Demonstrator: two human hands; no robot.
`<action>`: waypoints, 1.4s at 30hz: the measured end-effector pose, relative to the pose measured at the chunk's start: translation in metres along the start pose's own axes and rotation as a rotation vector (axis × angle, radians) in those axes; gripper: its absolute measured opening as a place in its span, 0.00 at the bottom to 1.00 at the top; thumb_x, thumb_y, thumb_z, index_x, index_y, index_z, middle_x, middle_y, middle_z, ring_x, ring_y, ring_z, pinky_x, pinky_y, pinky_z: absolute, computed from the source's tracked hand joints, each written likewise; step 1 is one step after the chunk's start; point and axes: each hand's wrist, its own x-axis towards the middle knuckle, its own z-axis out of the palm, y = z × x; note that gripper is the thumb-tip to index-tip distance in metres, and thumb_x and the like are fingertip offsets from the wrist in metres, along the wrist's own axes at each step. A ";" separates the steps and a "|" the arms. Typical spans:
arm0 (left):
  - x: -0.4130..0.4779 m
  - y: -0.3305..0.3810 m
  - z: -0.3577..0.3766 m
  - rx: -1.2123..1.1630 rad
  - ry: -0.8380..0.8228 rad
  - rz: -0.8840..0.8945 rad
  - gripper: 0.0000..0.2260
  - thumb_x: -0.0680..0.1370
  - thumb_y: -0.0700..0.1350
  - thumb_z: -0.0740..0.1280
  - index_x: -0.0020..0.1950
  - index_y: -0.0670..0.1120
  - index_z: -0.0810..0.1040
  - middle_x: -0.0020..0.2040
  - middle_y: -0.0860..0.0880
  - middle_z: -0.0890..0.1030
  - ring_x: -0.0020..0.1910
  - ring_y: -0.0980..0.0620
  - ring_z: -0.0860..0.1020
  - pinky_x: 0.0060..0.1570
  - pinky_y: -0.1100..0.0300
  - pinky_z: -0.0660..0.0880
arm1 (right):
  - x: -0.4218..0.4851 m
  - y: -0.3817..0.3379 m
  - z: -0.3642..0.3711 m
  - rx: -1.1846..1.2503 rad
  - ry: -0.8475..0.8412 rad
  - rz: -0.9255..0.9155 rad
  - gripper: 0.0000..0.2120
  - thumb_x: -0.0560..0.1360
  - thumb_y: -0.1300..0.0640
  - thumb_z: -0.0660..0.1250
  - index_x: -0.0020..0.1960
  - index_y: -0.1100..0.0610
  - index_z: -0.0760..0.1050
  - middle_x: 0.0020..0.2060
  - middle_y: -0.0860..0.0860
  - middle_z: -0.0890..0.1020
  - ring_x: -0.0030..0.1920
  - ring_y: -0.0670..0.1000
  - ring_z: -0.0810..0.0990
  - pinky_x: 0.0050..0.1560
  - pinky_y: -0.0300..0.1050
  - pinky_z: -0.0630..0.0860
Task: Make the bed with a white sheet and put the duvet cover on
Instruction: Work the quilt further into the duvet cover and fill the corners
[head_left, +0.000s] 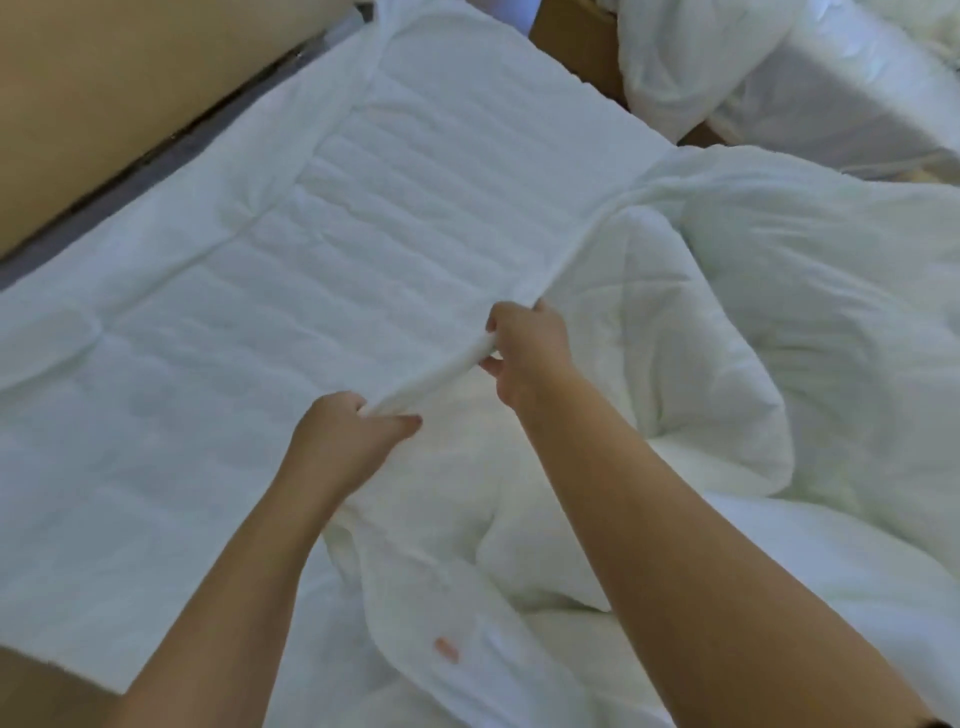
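Observation:
A white quilted duvet (363, 218) lies spread flat over the bed, reaching up to the far end. Its near right edge is lifted into a rolled fold. My left hand (343, 431) grips that edge at its lower end, fingers curled round the fabric. My right hand (524, 348) grips the same edge a little farther up and to the right. Right of the hands, more white quilted bedding (727, 364) lies bunched in loose folds. A small pink mark (447, 649) shows on the fabric near the bottom.
A tan headboard or wall panel (130, 78) runs along the left, with a grey mattress edge (130, 187) below it. Another heap of white bedding (805, 78) lies at the top right, beyond a strip of brown floor (587, 47).

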 end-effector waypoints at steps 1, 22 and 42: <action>0.009 -0.009 0.003 0.187 0.001 0.014 0.09 0.73 0.48 0.69 0.39 0.43 0.76 0.37 0.44 0.79 0.35 0.44 0.76 0.33 0.56 0.69 | 0.007 0.006 0.001 0.073 0.051 0.039 0.14 0.73 0.73 0.53 0.47 0.59 0.71 0.37 0.52 0.74 0.35 0.50 0.73 0.41 0.45 0.76; 0.081 -0.078 -0.046 -0.004 0.372 -0.116 0.08 0.76 0.42 0.62 0.40 0.38 0.73 0.33 0.43 0.71 0.37 0.43 0.71 0.32 0.54 0.64 | -0.007 0.036 0.092 -0.258 -0.346 0.234 0.12 0.77 0.59 0.63 0.59 0.59 0.69 0.40 0.53 0.71 0.44 0.53 0.73 0.46 0.46 0.71; -0.191 0.128 0.183 0.298 -0.155 0.839 0.25 0.73 0.63 0.59 0.66 0.53 0.72 0.64 0.52 0.74 0.62 0.50 0.72 0.62 0.52 0.65 | -0.121 -0.034 -0.362 -1.178 0.508 -0.566 0.24 0.74 0.48 0.64 0.67 0.56 0.67 0.64 0.55 0.69 0.65 0.57 0.65 0.61 0.51 0.64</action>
